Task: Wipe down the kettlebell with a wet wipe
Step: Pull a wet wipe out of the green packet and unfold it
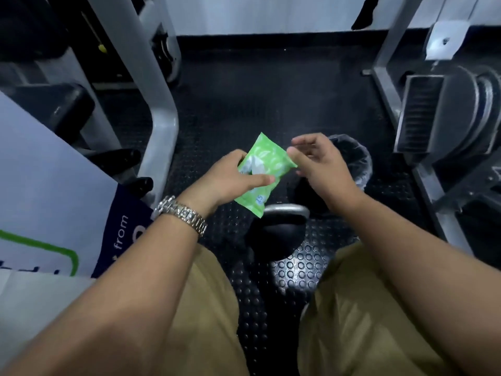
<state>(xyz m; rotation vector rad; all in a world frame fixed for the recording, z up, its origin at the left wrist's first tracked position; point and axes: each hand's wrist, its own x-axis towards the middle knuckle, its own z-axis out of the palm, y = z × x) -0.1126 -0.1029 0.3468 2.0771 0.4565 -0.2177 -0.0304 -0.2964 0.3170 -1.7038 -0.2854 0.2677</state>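
My left hand [230, 180] grips a green pack of wet wipes [267, 164] in the air, thumb across its front, with a bit of white wipe showing at the opening. My right hand [317, 161] hovers just right of the pack's upper corner, fingers relaxed and holding nothing. Below the pack a black kettlebell [276, 237] with a grey handle stands on the studded floor between my knees.
A small bin lined with clear plastic [357, 164] stands behind my right hand. Grey gym machine frames rise at left [160, 118] and right [444, 109]. A white and blue bag [54, 213] lies at my left. The floor is black studded rubber.
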